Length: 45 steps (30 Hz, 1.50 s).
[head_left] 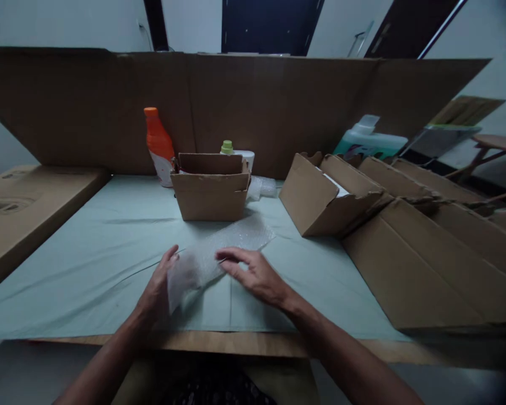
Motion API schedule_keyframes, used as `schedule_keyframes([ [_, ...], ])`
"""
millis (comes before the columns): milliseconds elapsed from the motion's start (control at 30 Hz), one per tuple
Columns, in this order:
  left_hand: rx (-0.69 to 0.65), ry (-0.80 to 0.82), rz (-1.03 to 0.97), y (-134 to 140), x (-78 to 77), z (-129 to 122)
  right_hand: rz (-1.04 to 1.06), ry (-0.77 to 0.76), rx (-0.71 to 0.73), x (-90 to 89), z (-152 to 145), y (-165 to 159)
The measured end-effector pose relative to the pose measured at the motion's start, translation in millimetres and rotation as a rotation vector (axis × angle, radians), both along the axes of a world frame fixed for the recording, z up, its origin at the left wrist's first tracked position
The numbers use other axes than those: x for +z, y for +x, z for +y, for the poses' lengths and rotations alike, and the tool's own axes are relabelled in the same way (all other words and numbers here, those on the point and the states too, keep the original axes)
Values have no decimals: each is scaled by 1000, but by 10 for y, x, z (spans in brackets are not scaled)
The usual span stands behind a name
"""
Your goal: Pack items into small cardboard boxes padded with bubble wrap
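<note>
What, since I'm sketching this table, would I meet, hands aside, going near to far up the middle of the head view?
Table edge → bubble wrap → middle box → green cap → cardboard screen

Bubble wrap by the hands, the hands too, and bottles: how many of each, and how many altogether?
Left hand, right hand: 2
Bubble wrap by them: 1
Orange bottle, green-capped bottle, teal bottle: 3
Total: 6

An orange bottle stands well left of a teal jug.
</note>
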<state>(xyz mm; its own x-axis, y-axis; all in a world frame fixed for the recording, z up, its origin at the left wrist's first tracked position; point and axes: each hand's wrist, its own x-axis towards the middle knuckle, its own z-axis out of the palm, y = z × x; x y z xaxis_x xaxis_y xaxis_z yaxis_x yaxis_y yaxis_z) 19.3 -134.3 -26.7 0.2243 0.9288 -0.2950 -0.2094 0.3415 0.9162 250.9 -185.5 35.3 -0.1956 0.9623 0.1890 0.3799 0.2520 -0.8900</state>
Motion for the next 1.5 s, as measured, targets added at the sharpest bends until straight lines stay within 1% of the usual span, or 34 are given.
schedule_keyframes([
  [33, 26, -26, 23, -69, 20, 35, -35, 23, -103, -39, 51, 153],
  [100, 58, -75, 60, -170, 47, 86, -197, 64, -322, -163, 206, 527],
  [133, 62, -71, 91, -193, 51, 102, -292, 69, -403, -239, 296, 708],
  [200, 30, -16, 196, -188, 30, 118, -433, 66, -496, -393, 454, 980],
  [233, -12, 43, 285, -172, 3, 124, -476, 63, -511, -462, 505, 1053],
  [300, -132, 217, 492, -150, -73, 155, -512, 61, -505, -576, 531, 1083],
  [367, -288, 379, 671, -186, -147, 238, -571, 61, -471, -646, 462, 1027],
  [400, -344, 438, 750, -231, -168, 304, -616, 64, -446, -663, 406, 1001],
  [433, -366, 492, 821, -290, -171, 389, -662, 71, -425, -666, 351, 989],
  [467, -350, 545, 889, -353, -154, 490, -700, 80, -414, -655, 307, 997],
  [533, -236, 633, 986, -451, -65, 737, -722, 100, -420, -594, 298, 1062],
  [600, -105, 655, 958, -442, 67, 1022, -643, 122, -438, -501, 438, 1146],
  [667, -9, 602, 833, -288, 191, 1304, -519, 130, -439, -408, 717, 1178],
  [733, 30, 548, 662, -32, 269, 1527, -371, 100, -435, -339, 1056, 1121],
  [800, 11, 540, 519, 223, 287, 1646, -241, 51, -403, -308, 1338, 989],
  [867, -13, 559, 441, 376, 259, 1646, -169, 34, -377, -314, 1467, 829],
  [900, -13, 563, 422, 399, 235, 1608, -156, 31, -376, -328, 1463, 755],
  [967, -5, 546, 396, 350, 188, 1480, -162, 23, -395, -361, 1345, 639],
  [1033, -7, 510, 385, 242, 161, 1337, -184, 12, -399, -378, 1171, 571],
  [1100, 7, 492, 414, 160, 165, 1242, -218, 5, -388, -370, 1055, 533],
  [1133, 22, 493, 440, 148, 174, 1225, -228, 6, -391, -360, 1041, 521],
  [1200, 52, 511, 487, 179, 193, 1256, -230, 12, -410, -342, 1105, 507],
  [1267, 70, 540, 526, 244, 199, 1339, -208, 26, -433, -335, 1237, 516],
  [1367, 53, 563, 567, 261, 159, 1407, -155, 17, -424, -346, 1351, 604],
  [1433, 44, 556, 594, 183, 103, 1313, -155, 29, -424, -359, 1270, 693],
  [1500, 57, 580, 653, 87, 41, 1089, -240, 95, -424, -368, 1071, 740],
])
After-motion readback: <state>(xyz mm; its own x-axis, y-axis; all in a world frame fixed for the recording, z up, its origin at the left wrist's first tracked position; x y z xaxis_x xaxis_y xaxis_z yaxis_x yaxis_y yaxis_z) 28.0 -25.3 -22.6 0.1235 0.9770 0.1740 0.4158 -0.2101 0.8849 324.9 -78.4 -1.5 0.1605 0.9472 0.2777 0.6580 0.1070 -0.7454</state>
